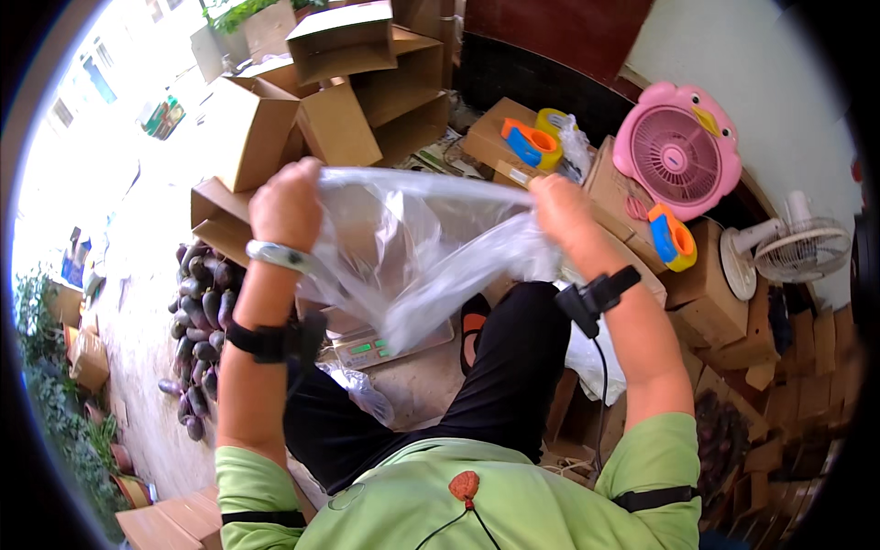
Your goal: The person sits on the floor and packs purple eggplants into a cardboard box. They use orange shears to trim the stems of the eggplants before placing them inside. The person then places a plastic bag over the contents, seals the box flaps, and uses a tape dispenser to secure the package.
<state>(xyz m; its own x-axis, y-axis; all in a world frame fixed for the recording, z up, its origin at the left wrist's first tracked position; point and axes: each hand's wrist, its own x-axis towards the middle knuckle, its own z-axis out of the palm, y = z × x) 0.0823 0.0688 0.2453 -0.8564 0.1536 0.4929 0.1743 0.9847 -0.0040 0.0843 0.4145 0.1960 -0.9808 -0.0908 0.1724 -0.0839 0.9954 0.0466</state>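
A clear plastic bag [426,234] is stretched in the air between my two hands, its lower part hanging loose and blurred. My left hand [287,206] is closed on one upper corner, and a pale bangle sits on that wrist. At the other end my right hand [560,206] pinches the opposite upper corner. Beneath the bag, a digital scale [368,349] with lit green displays stands on the floor between my legs. The bag hides much of what lies behind it. Beside my left knee lies another crumpled plastic bag [357,392].
Purple eggplants [203,309] are heaped on the floor at left. Empty cardboard boxes [340,117] are stacked ahead. Two tape dispensers [529,144] [672,237] rest on boxes at right, near a pink fan [677,155] and a white fan [801,247].
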